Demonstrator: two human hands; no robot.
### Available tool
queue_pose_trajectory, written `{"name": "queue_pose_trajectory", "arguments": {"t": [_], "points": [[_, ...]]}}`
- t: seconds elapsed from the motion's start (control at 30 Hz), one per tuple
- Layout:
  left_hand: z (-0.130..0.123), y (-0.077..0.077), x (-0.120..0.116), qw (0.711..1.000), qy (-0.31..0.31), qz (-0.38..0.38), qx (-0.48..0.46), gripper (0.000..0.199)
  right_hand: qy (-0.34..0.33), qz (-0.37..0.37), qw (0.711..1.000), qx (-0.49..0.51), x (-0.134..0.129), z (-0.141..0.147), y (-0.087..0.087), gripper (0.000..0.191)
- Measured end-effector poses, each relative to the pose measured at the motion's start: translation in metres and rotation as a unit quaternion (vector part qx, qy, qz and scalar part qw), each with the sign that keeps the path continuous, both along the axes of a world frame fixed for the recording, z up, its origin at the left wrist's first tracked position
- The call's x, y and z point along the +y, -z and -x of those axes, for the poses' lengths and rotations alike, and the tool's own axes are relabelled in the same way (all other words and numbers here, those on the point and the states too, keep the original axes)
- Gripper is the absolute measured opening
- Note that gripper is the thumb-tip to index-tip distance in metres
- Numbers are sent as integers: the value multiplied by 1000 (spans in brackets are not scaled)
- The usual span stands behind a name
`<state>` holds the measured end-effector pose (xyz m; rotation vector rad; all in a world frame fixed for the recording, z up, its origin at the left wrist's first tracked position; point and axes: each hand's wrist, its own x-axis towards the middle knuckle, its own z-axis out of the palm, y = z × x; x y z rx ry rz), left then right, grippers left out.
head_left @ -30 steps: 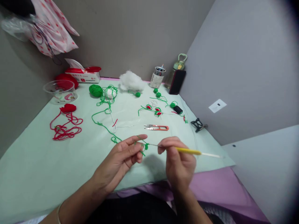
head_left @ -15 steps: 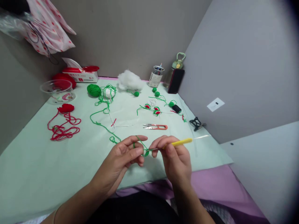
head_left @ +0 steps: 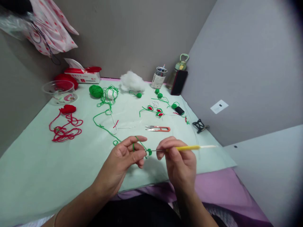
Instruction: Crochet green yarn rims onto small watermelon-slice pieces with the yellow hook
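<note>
My left hand (head_left: pixel 125 156) pinches a small green crochet piece (head_left: pixel 149 152) between thumb and fingers, and green yarn (head_left: pixel 104 127) runs from the table up around its raised fingers. In my right hand (head_left: pixel 178 159) is a crochet hook with a yellow handle (head_left: pixel 187 148), gripped like a pencil and pointing left. The hook's thin metal shaft reaches the green piece; its tip is hidden there by yarn and fingers. Beyond my hands lie orange-handled thread snips (head_left: pixel 158 128). Green yarn tangles around a white ball (head_left: pixel 111 93) beside a green yarn ball (head_left: pixel 96 91).
Red yarn (head_left: pixel 67 134) and a clear tub (head_left: pixel 59 93) occupy the left side. White stuffing (head_left: pixel 132 82), a pen holder (head_left: pixel 159 78), a bottle (head_left: pixel 181 65) and a phone (head_left: pixel 179 82) line the back. Small red-and-green crocheted pieces (head_left: pixel 159 112) lie beyond the snips.
My right hand and the hook have shifted slightly right, away from my left hand, and the handle lies more level. More metal shaft shows. My left hand still pinches the green piece.
</note>
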<state>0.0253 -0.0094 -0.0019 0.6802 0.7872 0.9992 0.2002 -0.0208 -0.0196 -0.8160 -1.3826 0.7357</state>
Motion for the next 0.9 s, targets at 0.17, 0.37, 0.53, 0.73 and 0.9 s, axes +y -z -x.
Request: {"name": "queue_pose_trajectory", "arguments": {"t": [0.17,0.37,0.53,0.73,0.9], "points": [[-7,7,-6,997,-46,-54,35,46,88,-117,964,-221,-7,8,8,33],[0,6,4,995,40,70,-50,41,89,-90,982,-141,-3,6,9,31],[5,1,5,996,34,55,-61,25,-18,33,996,87,6,1,1,20],[-2,3,1,998,45,17,-47,29,-34,32,999,19,6,8,4,16],[4,2,4,995,66,48,-56,27,-85,95,985,115,8,5,2,23]]}}
